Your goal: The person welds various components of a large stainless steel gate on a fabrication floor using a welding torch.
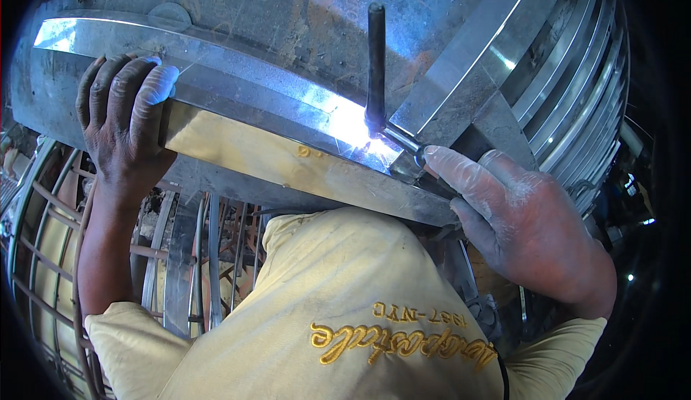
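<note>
My left hand (129, 116) is wrapped over the left part of a long, shiny metal bar (252, 148), its fingers curled across the top. The bar looks like a square tube or channel; its front face reflects my yellow shirt. My right hand (522, 220) grips a TIG welding torch (376, 62), whose long black back cap points up. At the torch's tip a bright blue-white arc glows against the bar's right part. Glare hides the exact contact there. Pale dust coats the right hand's fingers and knuckles.
The bar lies on a worn grey metal table (273, 4). Flat metal strips (475, 47) and a stack of shiny bars (576, 91) lie at the right. A round disc (170, 16) sits behind the bar. Curved metal frames (47, 220) stand at the lower left.
</note>
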Demonstrator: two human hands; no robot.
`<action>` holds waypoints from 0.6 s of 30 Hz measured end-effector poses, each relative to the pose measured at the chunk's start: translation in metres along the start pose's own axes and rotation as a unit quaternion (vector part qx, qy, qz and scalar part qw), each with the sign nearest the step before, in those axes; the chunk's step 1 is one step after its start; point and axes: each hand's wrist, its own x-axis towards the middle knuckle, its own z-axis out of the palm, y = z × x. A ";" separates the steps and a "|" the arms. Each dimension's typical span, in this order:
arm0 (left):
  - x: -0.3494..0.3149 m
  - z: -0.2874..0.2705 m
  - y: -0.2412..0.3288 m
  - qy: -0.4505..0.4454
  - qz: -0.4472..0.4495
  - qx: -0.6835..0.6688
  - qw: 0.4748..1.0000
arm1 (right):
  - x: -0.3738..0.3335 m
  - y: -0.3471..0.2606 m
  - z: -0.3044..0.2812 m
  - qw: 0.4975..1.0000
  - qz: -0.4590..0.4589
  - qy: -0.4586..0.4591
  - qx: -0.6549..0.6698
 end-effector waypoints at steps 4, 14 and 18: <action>0.004 0.000 0.006 0.007 -0.009 -0.013 1.000 | -0.003 -0.001 0.000 1.000 0.017 0.012 0.005; 0.002 0.003 0.003 0.000 -0.004 -0.007 1.000 | -0.004 0.004 -0.004 1.000 0.010 0.021 0.013; 0.002 0.003 0.004 -0.003 -0.018 -0.017 1.000 | -0.004 0.005 -0.011 1.000 0.011 0.012 0.000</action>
